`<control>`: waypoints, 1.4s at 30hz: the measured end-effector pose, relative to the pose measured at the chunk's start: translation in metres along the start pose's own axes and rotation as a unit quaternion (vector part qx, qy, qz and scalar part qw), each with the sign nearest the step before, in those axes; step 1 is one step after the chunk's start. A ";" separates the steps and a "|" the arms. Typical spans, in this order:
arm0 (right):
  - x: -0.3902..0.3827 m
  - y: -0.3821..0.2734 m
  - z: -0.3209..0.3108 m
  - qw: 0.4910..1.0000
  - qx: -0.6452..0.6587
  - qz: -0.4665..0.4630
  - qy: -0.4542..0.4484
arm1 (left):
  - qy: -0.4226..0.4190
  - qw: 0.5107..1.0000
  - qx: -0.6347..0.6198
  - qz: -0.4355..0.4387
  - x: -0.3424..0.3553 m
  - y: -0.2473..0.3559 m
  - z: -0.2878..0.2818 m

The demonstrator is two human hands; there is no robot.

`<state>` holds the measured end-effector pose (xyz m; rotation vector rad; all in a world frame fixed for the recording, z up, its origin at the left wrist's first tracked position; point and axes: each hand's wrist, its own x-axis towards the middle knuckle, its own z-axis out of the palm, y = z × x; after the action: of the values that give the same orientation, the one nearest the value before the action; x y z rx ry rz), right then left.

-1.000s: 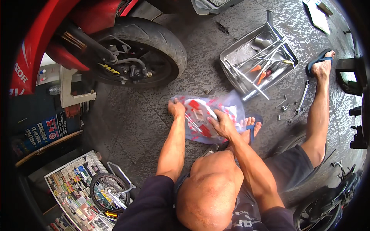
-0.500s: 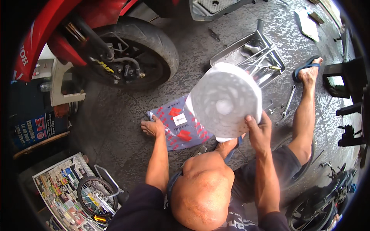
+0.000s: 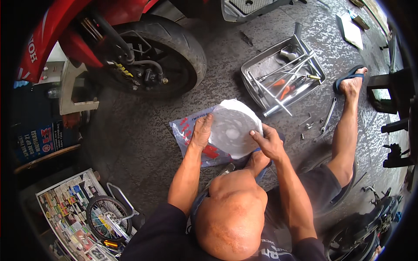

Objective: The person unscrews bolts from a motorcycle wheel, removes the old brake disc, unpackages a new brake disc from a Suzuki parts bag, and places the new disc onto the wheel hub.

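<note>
A flat round disc in a translucent white wrapper (image 3: 233,132) is between my two hands, above the floor; the wrapper veils what kind of disc it is. My left hand (image 3: 201,132) is closed on its left edge, with the fingers partly hidden. At the right edge, my right hand (image 3: 271,141) pinches it, thumb on top. Beneath the disc lies a plastic parts bag (image 3: 187,135), clear and bluish with red printing, partly covered by the disc and my left hand.
Ahead on the left stands a red motorcycle's front wheel (image 3: 191,61). A metal tray (image 3: 250,82) of tools sits beyond my hands. A wrench (image 3: 329,114) and small bolts lie to its right, near my outstretched leg. A sticker-covered box (image 3: 78,204) is at lower left.
My right hand has lowered the wrapped disc and brought it nearer, uncovering the tool tray. My left hand has left the bag's left edge and moved right onto the disc.
</note>
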<state>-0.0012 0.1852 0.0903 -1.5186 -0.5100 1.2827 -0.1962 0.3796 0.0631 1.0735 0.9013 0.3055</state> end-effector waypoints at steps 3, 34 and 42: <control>0.005 0.005 0.031 0.969 -0.190 -0.144 0.056 | 0.119 0.991 0.043 0.033 0.000 0.006 0.000; 0.030 0.036 0.053 0.992 -0.106 -0.040 0.061 | 0.276 0.831 0.422 0.234 -0.050 -0.035 0.014; 0.034 0.013 0.077 0.979 -0.160 -0.076 0.103 | -0.024 0.811 0.546 0.210 -0.049 -0.048 0.040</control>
<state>-0.0622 0.2412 0.0721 -1.8178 -0.7071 0.9441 -0.2050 0.3014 0.0526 2.3633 0.7604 0.0916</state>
